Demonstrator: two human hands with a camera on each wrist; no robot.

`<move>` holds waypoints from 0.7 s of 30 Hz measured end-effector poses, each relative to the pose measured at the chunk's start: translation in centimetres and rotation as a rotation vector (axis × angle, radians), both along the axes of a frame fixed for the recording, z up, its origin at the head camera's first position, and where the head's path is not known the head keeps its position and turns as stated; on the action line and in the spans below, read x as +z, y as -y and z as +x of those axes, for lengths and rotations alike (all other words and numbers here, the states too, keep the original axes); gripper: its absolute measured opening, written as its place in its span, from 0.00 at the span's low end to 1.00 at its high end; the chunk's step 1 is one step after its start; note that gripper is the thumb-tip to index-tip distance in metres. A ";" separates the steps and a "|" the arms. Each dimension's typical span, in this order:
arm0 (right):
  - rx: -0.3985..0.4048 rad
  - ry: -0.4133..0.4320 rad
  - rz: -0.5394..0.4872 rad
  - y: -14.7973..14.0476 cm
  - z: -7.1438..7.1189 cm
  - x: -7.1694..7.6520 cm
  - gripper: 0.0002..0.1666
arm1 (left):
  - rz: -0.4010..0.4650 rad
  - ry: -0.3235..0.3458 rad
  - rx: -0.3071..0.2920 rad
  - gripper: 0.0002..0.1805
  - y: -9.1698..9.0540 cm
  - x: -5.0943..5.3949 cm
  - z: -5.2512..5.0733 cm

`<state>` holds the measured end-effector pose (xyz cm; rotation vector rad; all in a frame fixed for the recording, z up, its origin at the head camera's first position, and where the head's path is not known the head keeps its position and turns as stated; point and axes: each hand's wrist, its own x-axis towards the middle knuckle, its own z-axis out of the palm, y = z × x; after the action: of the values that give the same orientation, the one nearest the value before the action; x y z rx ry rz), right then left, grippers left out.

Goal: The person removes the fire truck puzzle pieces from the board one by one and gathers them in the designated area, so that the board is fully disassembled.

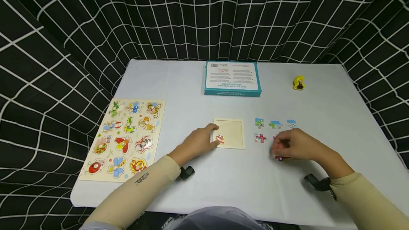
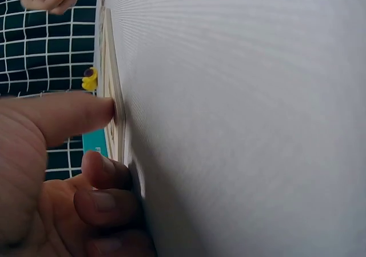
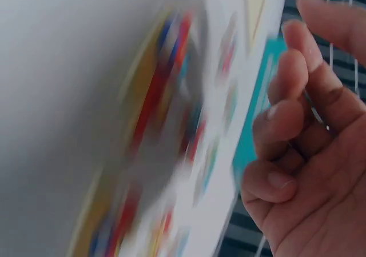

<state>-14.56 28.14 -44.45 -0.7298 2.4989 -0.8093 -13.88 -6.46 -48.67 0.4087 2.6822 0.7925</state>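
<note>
My left hand (image 1: 199, 141) holds the left edge of a small wooden puzzle tray (image 1: 231, 144). Its thumb is beside a red-and-white puzzle piece (image 1: 220, 139) lying in the tray's lower left corner. To the right of the tray, my right hand (image 1: 295, 144) hovers over loose jigsaw pieces, fingers loosely bent and nothing visible between them in the right wrist view. Near it lie a red piece (image 1: 260, 138), a blue-green piece (image 1: 275, 124) and a red-and-blue piece (image 1: 281, 158) partly under the hand. The right wrist view blurs the pieces.
A wooden insect puzzle board (image 1: 161, 116) lies at the left. A teal box (image 1: 232, 93) lies at the back centre, and a small yellow toy figure (image 1: 299, 82) at the back right. Black gridded cloth (image 1: 179, 17) hangs behind the white table.
</note>
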 end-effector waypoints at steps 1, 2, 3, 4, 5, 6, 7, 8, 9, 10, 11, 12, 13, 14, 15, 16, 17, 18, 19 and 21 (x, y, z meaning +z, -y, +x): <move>-0.006 0.018 -0.023 0.9 0.0 0.0 0.08 | -0.005 0.001 -0.002 0.30 0.0 0.0 0.0; -0.003 0.025 -0.032 1.9 -0.1 -0.1 0.06 | -0.011 0.005 -0.004 0.31 -0.1 0.0 0.0; -0.004 0.036 -0.026 3.1 -0.2 -0.1 0.05 | -0.012 0.010 -0.004 0.32 -0.1 0.0 0.0; -0.001 0.032 -0.010 4.3 -0.3 -0.2 0.03 | -0.011 0.017 -0.003 0.33 -0.1 0.0 0.1; 0.011 0.017 0.005 5.6 -0.5 -0.3 0.03 | -0.013 0.019 -0.001 0.33 -0.1 0.1 0.1; 0.023 -0.002 0.020 6.8 -0.7 -0.3 0.02 | -0.014 0.020 0.000 0.34 -0.1 0.1 0.1; 0.042 -0.038 0.036 8.1 -0.8 -0.4 0.03 | -0.012 0.021 0.004 0.34 -0.1 0.2 0.2; 0.063 -0.078 0.047 9.2 -1.0 -0.5 0.04 | -0.006 0.026 0.008 0.35 -0.1 0.3 0.2; 0.077 -0.112 0.059 10.3 -1.1 -0.6 0.04 | 0.001 0.032 0.011 0.37 -0.1 0.4 0.2; 0.095 -0.149 0.070 11.2 -1.3 -0.8 0.05 | 0.003 0.038 0.012 0.38 -0.1 0.5 0.2; 0.105 -0.176 0.084 12.1 -1.4 -1.0 0.06 | 0.004 0.043 0.009 0.39 -0.1 0.5 0.2; 0.116 -0.195 0.090 12.7 -1.5 -1.0 0.07 | 0.005 0.051 0.004 0.41 -0.1 0.6 0.2; 0.128 -0.217 0.100 13.3 -1.6 -1.2 0.08 | 0.006 0.063 -0.001 0.42 -0.1 0.6 0.2; 0.131 -0.226 0.105 13.7 -1.6 -1.2 0.08 | 0.004 0.071 -0.005 0.43 -0.2 0.6 0.2; 0.133 -0.235 0.112 14.1 -1.7 -1.2 0.07 | 0.001 0.076 -0.011 0.44 -0.2 0.6 0.1; 0.139 -0.245 0.118 14.4 -1.7 -1.3 0.06 | -0.002 0.078 -0.015 0.44 -0.1 0.6 0.2; 0.144 -0.250 0.120 14.6 -1.8 -1.2 0.06 | -0.007 0.077 -0.016 0.44 -0.1 0.6 0.2; 0.153 -0.263 0.123 14.9 -1.8 -1.2 0.05 | -0.007 0.076 -0.015 0.44 -0.1 0.6 0.2; 0.159 -0.279 0.131 15.1 -1.9 -1.2 0.04 | -0.007 0.074 -0.012 0.45 0.0 0.6 0.1; 0.174 -0.313 0.139 15.4 -2.1 -1.1 0.02 | -0.009 0.069 -0.007 0.45 0.1 0.6 0.1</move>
<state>-16.68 12.70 -45.57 -1.0772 2.6804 -0.4845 -13.74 -6.57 -48.07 0.3818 2.6177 0.7783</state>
